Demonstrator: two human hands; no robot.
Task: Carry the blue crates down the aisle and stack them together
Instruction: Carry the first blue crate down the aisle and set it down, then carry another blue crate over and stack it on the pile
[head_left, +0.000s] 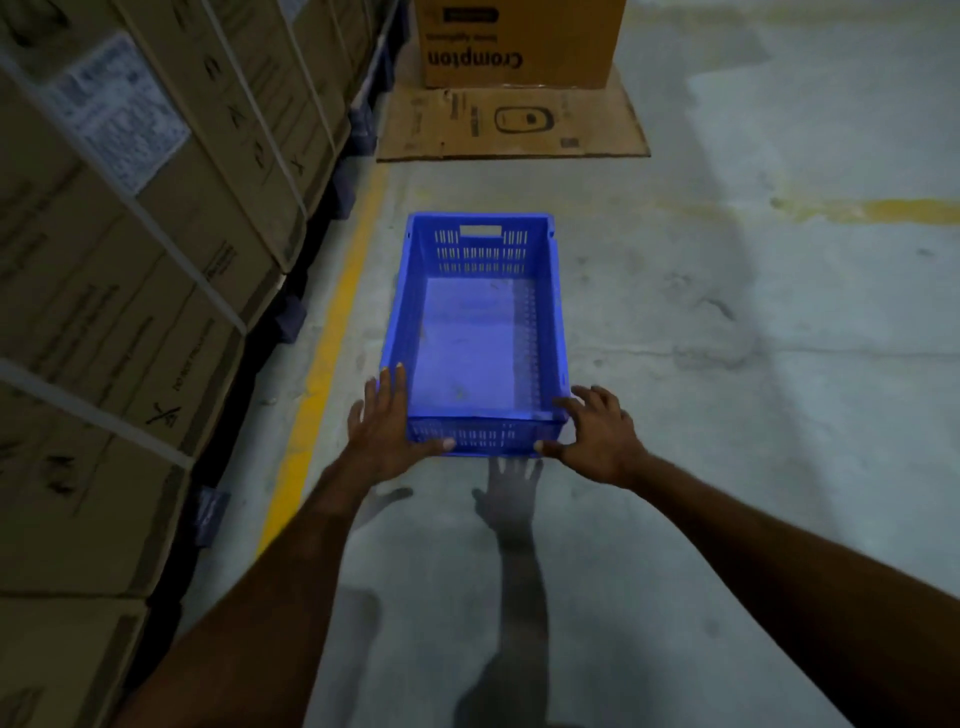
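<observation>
One empty blue crate (478, 332) with slotted walls lies lengthwise on the concrete floor in the middle of the view. My left hand (387, 434) rests against its near left corner, fingers straight along the outside wall and thumb across the near end wall. My right hand (592, 428) sits at the near right corner with fingers spread over the rim and thumb on the end wall. Neither hand is closed around the crate. No other blue crate is in view.
Strapped cardboard cartons (130, 270) on dark pallets line the left side behind a yellow floor line (332, 332). Ahead, a brown "Crompton" box (519, 41) stands on a flattened cardboard sheet (511, 124). Bare concrete floor (753, 364) stretches to the right.
</observation>
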